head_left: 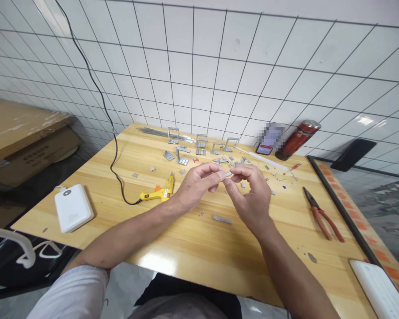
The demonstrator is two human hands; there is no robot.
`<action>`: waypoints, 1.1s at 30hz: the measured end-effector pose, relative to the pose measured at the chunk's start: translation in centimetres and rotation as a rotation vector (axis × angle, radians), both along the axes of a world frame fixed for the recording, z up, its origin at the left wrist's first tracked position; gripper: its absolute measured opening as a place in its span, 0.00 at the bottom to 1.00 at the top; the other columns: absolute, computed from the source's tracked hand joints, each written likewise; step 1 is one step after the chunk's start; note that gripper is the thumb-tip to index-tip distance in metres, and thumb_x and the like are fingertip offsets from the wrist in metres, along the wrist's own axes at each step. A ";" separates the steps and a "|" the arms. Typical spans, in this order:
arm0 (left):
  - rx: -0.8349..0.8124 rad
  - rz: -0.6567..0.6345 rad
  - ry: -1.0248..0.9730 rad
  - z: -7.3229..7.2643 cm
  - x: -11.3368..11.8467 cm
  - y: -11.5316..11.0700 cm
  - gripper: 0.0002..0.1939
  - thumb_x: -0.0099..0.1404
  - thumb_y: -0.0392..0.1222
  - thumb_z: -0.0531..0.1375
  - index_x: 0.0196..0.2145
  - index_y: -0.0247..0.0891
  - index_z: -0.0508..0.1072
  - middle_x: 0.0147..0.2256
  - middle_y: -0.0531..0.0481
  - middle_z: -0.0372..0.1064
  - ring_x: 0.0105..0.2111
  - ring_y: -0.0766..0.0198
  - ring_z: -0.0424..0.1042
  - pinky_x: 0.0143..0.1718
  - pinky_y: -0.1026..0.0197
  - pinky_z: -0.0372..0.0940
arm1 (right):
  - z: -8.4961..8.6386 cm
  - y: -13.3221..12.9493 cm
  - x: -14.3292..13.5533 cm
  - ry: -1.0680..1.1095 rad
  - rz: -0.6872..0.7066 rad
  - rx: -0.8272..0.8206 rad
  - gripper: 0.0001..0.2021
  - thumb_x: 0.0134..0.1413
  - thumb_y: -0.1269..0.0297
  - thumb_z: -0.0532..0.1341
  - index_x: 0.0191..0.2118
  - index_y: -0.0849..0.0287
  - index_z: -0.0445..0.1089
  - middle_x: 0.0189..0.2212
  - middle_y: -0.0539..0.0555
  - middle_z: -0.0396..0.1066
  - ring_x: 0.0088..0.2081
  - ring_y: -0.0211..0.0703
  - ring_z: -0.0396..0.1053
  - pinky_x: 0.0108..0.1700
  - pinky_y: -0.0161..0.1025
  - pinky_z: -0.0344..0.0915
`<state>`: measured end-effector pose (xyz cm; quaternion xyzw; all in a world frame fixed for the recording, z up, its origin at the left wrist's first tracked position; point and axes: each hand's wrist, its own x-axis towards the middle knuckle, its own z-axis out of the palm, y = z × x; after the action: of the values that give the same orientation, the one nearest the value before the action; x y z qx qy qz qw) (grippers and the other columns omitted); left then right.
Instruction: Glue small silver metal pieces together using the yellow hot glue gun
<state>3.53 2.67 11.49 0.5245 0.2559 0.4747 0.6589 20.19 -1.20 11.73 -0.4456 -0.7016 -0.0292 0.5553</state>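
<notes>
Above the middle of the table, my left hand (202, 182) pinches a small flat grey piece (228, 174) between thumb and fingertips. My right hand (252, 188) meets it from the right, thumb and fingers closed at the other end of the same piece. Behind the hands lie many loose grey pieces (231, 158), partly hidden by my fingers. Several small grey frame-like assemblies (201, 145) stand farther back. A flat grey strip (222, 219) rests on the wood below my hands. Just left of my left hand is a yellow glue gun (159, 191), lying on its side.
Thin metal rods (166, 134) lie at the back left. A white power bank (73, 208) sits left, near a black cord (111, 128). Rightward are pliers (321, 212), a red flask (298, 139), a leaning phone (269, 139) and a white device (381, 288). A tiled wall (209, 71) rises behind.
</notes>
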 end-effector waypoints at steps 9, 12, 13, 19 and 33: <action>-0.092 -0.075 -0.006 1.0 -0.1 -0.4 0.19 0.62 0.55 0.72 0.33 0.35 0.78 0.26 0.54 0.66 0.24 0.72 0.59 0.28 0.65 0.54 | 0.3 -0.1 0.6 -0.126 0.032 0.026 0.07 0.68 0.68 0.64 0.48 0.49 0.75 0.39 0.52 0.82 0.35 0.43 0.78 0.42 0.45 0.75; -0.086 -0.063 0.019 1.0 -0.2 -0.3 0.19 0.61 0.55 0.72 0.33 0.35 0.78 0.24 0.55 0.65 0.23 0.72 0.58 0.27 0.65 0.53 | 0.2 -0.1 0.6 -0.161 0.044 0.057 0.10 0.69 0.70 0.63 0.51 0.49 0.75 0.41 0.53 0.82 0.37 0.44 0.79 0.42 0.45 0.76; -0.084 -0.059 0.026 0.9 -0.3 -0.3 0.19 0.61 0.55 0.72 0.33 0.35 0.78 0.24 0.55 0.64 0.23 0.72 0.58 0.27 0.65 0.53 | 0.2 -0.1 0.6 -0.167 0.044 0.067 0.10 0.69 0.70 0.63 0.51 0.49 0.75 0.41 0.53 0.82 0.37 0.44 0.79 0.42 0.45 0.76; -0.026 -0.047 0.076 0.7 -0.7 -0.3 0.16 0.65 0.52 0.71 0.32 0.36 0.78 0.24 0.57 0.63 0.24 0.72 0.58 0.29 0.65 0.55 | 0.0 0.0 0.7 -0.166 0.048 0.098 0.12 0.69 0.71 0.63 0.52 0.48 0.75 0.42 0.53 0.83 0.42 0.46 0.81 0.44 0.46 0.77; -0.059 -0.034 0.019 1.3 -0.7 -0.6 0.18 0.64 0.52 0.72 0.29 0.35 0.77 0.26 0.56 0.67 0.23 0.74 0.58 0.28 0.65 0.55 | 0.5 -0.2 0.6 -0.138 0.023 0.125 0.11 0.65 0.71 0.66 0.50 0.50 0.74 0.39 0.50 0.82 0.36 0.42 0.79 0.45 0.43 0.77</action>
<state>2.84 2.09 12.80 0.5136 0.2672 0.4504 0.6797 20.82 -1.36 12.19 -0.3989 -0.7400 -0.0970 0.5327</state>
